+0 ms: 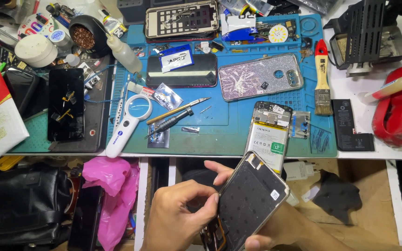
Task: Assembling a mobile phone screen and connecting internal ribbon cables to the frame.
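Beyond my hands the worktop (373, 116) runs across the whole view, most of it covered by a blue repair mat (219, 135). Straight ahead of my right hand an opened phone body (270, 135) lies on the mat near its front edge, its battery showing. Further off sit a glittery phone case (259, 76) and a dark phone (182, 70). Ahead of my left hand are a white magnifier (129, 122) and a screwdriver (170, 122), with a small brush (322, 79) off to the right.

What I hold is a screen panel (250, 200), kept below the worktop's edge, close to my body, back side up and tilted. My right hand (275, 232) cradles it from beneath, fingers closed around its lower edge. My left hand (182, 216) pinches its left long edge between thumb and fingertips, the index finger arched over the top corner.

I judge the panel light and thin, stiff along the frame but brittle: glass on the far face would crack if twisted or pressed in the middle. The dark backing looks smooth and could slip. At the bottom end a thin copper-coloured flex strip (212, 234) hangs out; it looks easily torn, so I would keep off it. The metal rim along the long sides seems the safest place to grip, with support underneath.
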